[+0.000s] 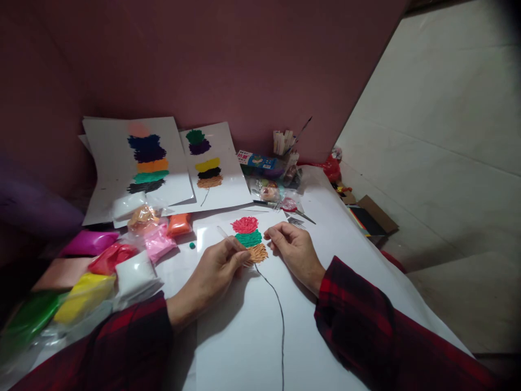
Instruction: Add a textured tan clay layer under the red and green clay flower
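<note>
A white sheet of paper point(240, 315) lies before me with textured bands of red clay point(245, 224), green clay point(249, 238) and orange-brown clay point(258, 253). From the lowest band a thin dark line point(280, 309) curves toward me. My left hand point(217, 271) is closed on a thin, whitish, see-through stick point(222, 232), its fingertips at the left edge of the orange-brown band. Just right of the bands, my right hand point(295, 250) is pinched; whatever sits between its fingertips is too small to make out. A small green clay ball point(192, 245) lies left of the sheet.
Bags of coloured clay, including a white one point(136, 274) and a yellow one point(85, 297), crowd the left. Two sheets with clay bands point(109, 163) point(236, 184) lean by the wall. Scissors point(303, 216) and a blue packet point(256, 161) lie behind my right hand.
</note>
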Demonstrator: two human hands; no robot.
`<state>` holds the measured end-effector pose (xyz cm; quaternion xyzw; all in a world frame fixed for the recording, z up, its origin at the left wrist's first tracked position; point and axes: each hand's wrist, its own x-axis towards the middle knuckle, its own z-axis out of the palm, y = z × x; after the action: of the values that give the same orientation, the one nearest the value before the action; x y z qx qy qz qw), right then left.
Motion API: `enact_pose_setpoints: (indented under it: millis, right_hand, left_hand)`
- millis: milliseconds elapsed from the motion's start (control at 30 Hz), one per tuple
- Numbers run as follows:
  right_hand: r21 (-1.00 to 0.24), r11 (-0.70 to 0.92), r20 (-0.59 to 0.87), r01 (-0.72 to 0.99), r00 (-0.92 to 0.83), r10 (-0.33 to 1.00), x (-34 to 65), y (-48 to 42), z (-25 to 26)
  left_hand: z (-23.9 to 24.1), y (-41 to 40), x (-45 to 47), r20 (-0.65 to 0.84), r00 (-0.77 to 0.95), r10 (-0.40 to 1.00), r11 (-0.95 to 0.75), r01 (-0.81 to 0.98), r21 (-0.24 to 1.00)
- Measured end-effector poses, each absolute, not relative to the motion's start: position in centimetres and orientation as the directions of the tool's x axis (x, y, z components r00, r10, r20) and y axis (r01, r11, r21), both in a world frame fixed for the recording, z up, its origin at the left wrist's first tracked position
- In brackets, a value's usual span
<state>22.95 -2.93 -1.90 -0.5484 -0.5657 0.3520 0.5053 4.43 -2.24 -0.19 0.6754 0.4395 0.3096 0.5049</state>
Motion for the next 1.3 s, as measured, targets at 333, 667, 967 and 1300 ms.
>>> enact_pose_setpoints:
  millis: [333, 667, 967, 1300]
  right_hand:
    - [-0.955, 0.152, 0.187, 0.256, 0.117, 0.975, 22.9, -2.9, -1.9]
    - [-0.953, 0.160, 0.195, 0.255, 0.116, 0.974, 23.0, -2.9, -2.2]
    - [-0.953, 0.145, 0.181, 0.265, 0.118, 0.976, 23.0, -2.9, -2.0]
    - [-0.958, 0.144, 0.177, 0.248, 0.119, 0.977, 23.0, -3.0, -2.1]
  left_hand:
    - [-0.6, -1.9, 4.3, -0.023, 0.400, 0.916, -0.144, 0.380, 0.914]
    - [0.4, -1.9, 4.4, -0.011, 0.375, 0.927, -0.155, 0.411, 0.899]
    - [0.3, -1.8, 4.2, -0.013, 0.382, 0.924, -0.166, 0.431, 0.887]
    - [0.3, -1.8, 3.7, -0.062, 0.406, 0.912, -0.138, 0.445, 0.885]
